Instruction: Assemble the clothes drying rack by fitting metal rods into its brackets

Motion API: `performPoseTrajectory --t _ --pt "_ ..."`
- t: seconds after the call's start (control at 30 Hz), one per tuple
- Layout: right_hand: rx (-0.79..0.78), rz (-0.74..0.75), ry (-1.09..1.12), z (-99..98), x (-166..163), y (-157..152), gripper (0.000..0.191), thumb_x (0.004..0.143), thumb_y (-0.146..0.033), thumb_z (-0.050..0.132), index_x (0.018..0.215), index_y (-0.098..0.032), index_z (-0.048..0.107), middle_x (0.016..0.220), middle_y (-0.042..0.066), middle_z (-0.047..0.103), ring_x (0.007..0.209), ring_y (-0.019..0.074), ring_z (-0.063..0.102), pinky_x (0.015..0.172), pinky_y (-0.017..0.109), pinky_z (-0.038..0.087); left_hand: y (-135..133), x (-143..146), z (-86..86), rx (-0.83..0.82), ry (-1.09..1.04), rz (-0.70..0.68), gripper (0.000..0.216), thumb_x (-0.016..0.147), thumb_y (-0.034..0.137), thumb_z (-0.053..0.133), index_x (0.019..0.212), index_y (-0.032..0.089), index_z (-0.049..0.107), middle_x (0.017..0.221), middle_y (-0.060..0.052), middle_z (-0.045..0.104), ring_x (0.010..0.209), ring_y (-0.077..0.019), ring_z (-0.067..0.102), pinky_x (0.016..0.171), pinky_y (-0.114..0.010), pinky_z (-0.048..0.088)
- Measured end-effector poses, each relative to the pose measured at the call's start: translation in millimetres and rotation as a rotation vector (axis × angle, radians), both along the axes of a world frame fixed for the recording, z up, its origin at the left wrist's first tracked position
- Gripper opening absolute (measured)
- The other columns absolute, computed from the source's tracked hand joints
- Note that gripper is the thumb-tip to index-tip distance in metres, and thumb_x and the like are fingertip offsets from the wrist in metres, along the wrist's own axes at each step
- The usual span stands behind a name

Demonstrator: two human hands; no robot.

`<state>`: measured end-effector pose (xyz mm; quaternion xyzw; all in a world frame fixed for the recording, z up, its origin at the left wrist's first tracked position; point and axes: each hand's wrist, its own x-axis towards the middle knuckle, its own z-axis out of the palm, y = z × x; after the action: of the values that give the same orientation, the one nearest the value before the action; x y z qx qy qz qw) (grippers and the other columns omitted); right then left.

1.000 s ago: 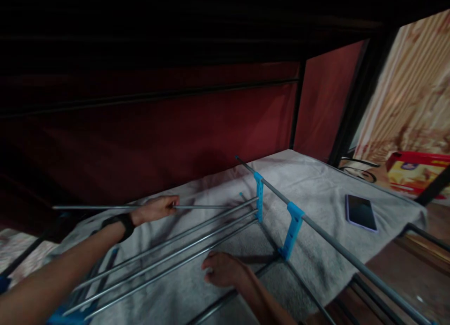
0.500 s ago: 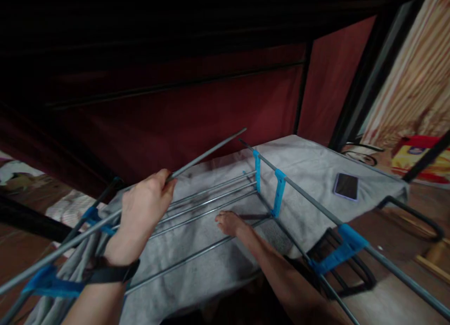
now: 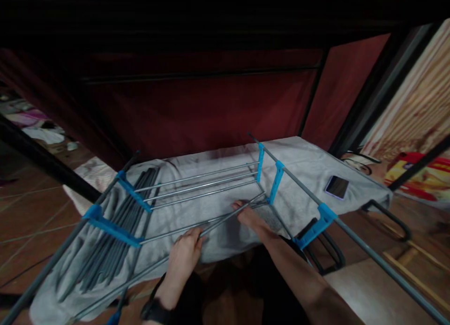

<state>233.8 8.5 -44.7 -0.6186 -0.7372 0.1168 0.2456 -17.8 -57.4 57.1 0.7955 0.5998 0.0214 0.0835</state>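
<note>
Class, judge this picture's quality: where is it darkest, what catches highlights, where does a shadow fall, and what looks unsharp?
Head view: nearly black along the top, with the pale cloth much brighter; head view: thin highlights along the metal rods; head view: a soft shadow on the cloth below the right hand; head view: print on the red-and-yellow box too soft to read.

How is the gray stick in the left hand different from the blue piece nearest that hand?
The gray stick is long and thin; the blue piece is shorter and wider. The stick is gray, the piece bright blue. The left hand grips the stick, while no hand touches the piece, which joins a gray side bar. Both are longer than wide.
</note>
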Motion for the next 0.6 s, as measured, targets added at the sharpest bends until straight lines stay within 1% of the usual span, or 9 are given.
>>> performPoseTrajectory --t 0.1,0.17,0.27,0.33,0.4,0.47,0.53,0.6 --pt "-0.044 0.015 -0.007 -9.6 -1.1 -36.0 0.045 0.084 -0.012 0.06 0.128 -0.014 0.064 0.139 0.015 0.061 0.125 0.0246 0.058 0.108 0.038 0.044 4.5 -3.1 -19.5 -0.035 -0.026 -0.057 0.025 0.097 0.025 0.048 0.115 0.024 0.066 0.12 -0.007 0.072 0.107 -0.0214 0.068 0.092 -0.031 0.049" --pt "-0.083 0.004 0.019 -13.4 -3.1 -62.1 0.049 0.084 -0.014 0.061 0.133 -0.016 0.062 0.14 0.014 0.061 0.128 0.0256 0.057 0.111 0.042 0.043 10.3 -4.1 -29.8 -0.047 -0.037 -0.084 0.025 0.097 0.024 0.048 0.114 0.024 0.065 0.12 -0.006 0.071 0.106 -0.0214 0.068 0.092 -0.031 0.049" --pt "-0.107 -0.003 0.054 -12.2 -3.1 -96.8 0.044 0.082 -0.012 0.059 0.125 -0.019 0.068 0.133 0.012 0.066 0.124 0.0252 0.06 0.108 0.041 0.047 20.0 -4.7 -41.4 -0.054 -0.047 -0.122 0.026 0.096 0.02 0.047 0.113 0.023 0.066 0.117 -0.007 0.072 0.105 -0.0215 0.068 0.092 -0.031 0.048" --pt "-0.054 -0.018 0.098 -8.2 0.0 -115.5 0.039 0.085 -0.013 0.055 0.12 -0.02 0.07 0.13 0.012 0.068 0.124 0.0252 0.061 0.108 0.042 0.047 24.1 -4.5 -47.4 -0.055 -0.047 -0.13 0.028 0.095 0.017 0.046 0.114 0.022 0.066 0.117 -0.008 0.071 0.106 -0.0218 0.068 0.094 -0.032 0.047" --pt "0.021 -0.025 0.142 -5.7 6.0 -130.5 0.037 0.089 -0.016 0.049 0.12 -0.021 0.071 0.126 0.011 0.07 0.121 0.0246 0.063 0.108 0.044 0.048 25.0 -4.1 -52.7 -0.053 -0.043 -0.13 0.03 0.094 0.014 0.045 0.114 0.021 0.066 0.118 -0.01 0.07 0.11 -0.0228 0.066 0.098 -0.035 0.046" --pt "0.074 -0.049 0.17 -8.9 15.2 -140.4 0.037 0.092 -0.019 0.045 0.119 -0.022 0.07 0.119 0.011 0.072 0.114 0.025 0.067 0.104 0.045 0.052 24.5 -3.5 -57.5 -0.066 -0.041 -0.124 0.032 0.093 0.011 0.043 0.113 0.019 0.067 0.115 -0.012 0.07 0.114 -0.0241 0.064 0.101 -0.038 0.045" --pt "0.118 -0.069 0.188 -18.7 26.3 -144.4 0.037 0.094 -0.024 0.042 0.117 -0.021 0.071 0.114 0.011 0.074 0.107 0.0255 0.07 0.099 0.045 0.055 25.3 -3.6 -62.0 -0.069 -0.06 -0.083 0.03 0.092 0.01 0.045 0.109 0.019 0.068 0.114 -0.011 0.07 0.111 -0.0231 0.065 0.1 -0.037 0.046" --pt "0.136 -0.034 0.165 -32.2 35.6 -145.3 0.035 0.095 -0.033 0.044 0.112 -0.023 0.072 0.109 0.01 0.075 0.099 0.0264 0.073 0.093 0.044 0.058 27.3 -4.7 -65.8 -0.063 -0.082 -0.058 0.03 0.091 0.01 0.045 0.107 0.019 0.069 0.117 -0.012 0.068 0.112 -0.0226 0.063 0.1 -0.037 0.046"
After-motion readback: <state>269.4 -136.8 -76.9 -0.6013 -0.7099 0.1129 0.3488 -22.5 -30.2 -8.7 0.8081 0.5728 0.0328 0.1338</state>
